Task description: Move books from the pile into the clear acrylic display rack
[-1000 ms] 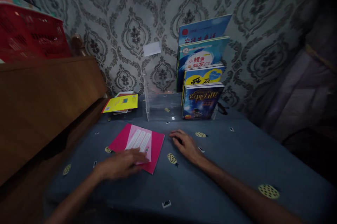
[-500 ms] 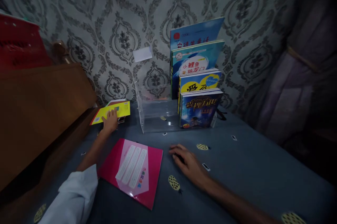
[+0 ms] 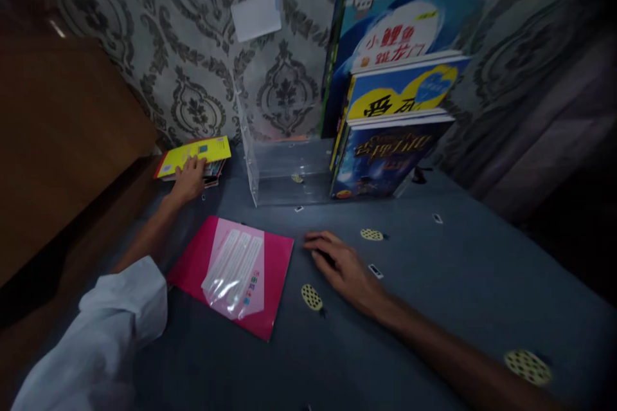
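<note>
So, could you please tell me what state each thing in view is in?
Yellow book: closed, lying down
Left hand: on the yellow book
Pink book: closed, lying flat
Right hand: fingers loosely bent
Clear rack: upright, holding books
Standing books: closed, upright in the rack
Sleeve: bunched up

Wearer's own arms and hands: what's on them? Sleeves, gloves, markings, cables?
Left hand and right hand: no gloves. Left arm: loose, pale, whitish sleeve, creased, bunched at its end. Right forearm: no sleeve in view. No watch, markings or cables visible.
</note>
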`<state>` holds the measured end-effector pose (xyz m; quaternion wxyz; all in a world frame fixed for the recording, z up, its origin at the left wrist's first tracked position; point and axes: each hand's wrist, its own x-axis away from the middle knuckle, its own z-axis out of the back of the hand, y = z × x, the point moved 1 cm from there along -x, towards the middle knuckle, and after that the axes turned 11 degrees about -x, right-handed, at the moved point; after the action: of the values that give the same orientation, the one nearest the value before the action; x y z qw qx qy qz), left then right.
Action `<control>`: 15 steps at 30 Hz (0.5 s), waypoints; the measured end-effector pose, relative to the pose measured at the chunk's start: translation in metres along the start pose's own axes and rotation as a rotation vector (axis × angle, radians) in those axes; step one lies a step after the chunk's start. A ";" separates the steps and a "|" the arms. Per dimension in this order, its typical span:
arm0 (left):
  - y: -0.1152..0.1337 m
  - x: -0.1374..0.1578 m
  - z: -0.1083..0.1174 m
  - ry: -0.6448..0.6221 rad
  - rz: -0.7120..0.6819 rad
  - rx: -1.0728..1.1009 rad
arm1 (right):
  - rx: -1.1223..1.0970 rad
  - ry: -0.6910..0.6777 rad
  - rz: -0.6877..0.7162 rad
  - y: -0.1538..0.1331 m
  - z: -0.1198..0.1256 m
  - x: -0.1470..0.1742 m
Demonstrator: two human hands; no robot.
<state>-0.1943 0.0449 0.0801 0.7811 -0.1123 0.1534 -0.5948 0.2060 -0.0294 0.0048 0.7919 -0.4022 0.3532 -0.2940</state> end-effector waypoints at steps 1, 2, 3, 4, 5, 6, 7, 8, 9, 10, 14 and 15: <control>0.003 0.019 -0.003 0.041 -0.012 0.009 | 0.014 -0.010 0.010 -0.001 -0.001 0.000; 0.006 0.042 -0.006 0.059 -0.027 0.039 | 0.034 -0.021 0.026 -0.001 -0.002 0.001; 0.009 0.069 -0.009 0.061 -0.034 0.082 | 0.059 -0.035 0.050 -0.001 -0.003 0.001; 0.012 0.099 -0.012 0.060 -0.039 0.123 | 0.086 -0.054 0.080 0.000 -0.004 0.002; 0.016 0.130 -0.014 0.074 -0.046 0.157 | 0.114 -0.075 0.113 0.001 -0.006 0.002; 0.019 0.161 -0.016 0.102 -0.030 0.176 | 0.143 -0.100 0.141 0.002 -0.009 0.002; 0.024 0.191 -0.018 0.133 0.003 0.187 | 0.171 -0.127 0.161 0.003 -0.011 0.001; 0.029 0.218 -0.021 0.145 0.027 0.203 | 0.196 -0.153 0.176 0.004 -0.014 0.000; 0.035 0.241 -0.023 0.154 0.053 0.233 | 0.217 -0.178 0.184 0.004 -0.016 -0.001; 0.042 0.259 -0.025 0.156 0.074 0.267 | 0.233 -0.201 0.187 0.004 -0.019 -0.003; 0.067 0.284 -0.028 0.161 0.097 0.363 | 0.229 -0.261 0.200 -0.005 -0.024 -0.002; 0.071 0.282 -0.028 0.154 0.088 0.377 | 0.211 -0.268 0.205 -0.010 -0.023 0.002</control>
<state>-0.0721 -0.2074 -0.0013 0.7994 0.0884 0.1032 -0.5853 0.1873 -0.0458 0.0027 0.8954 -0.3143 0.2510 -0.1912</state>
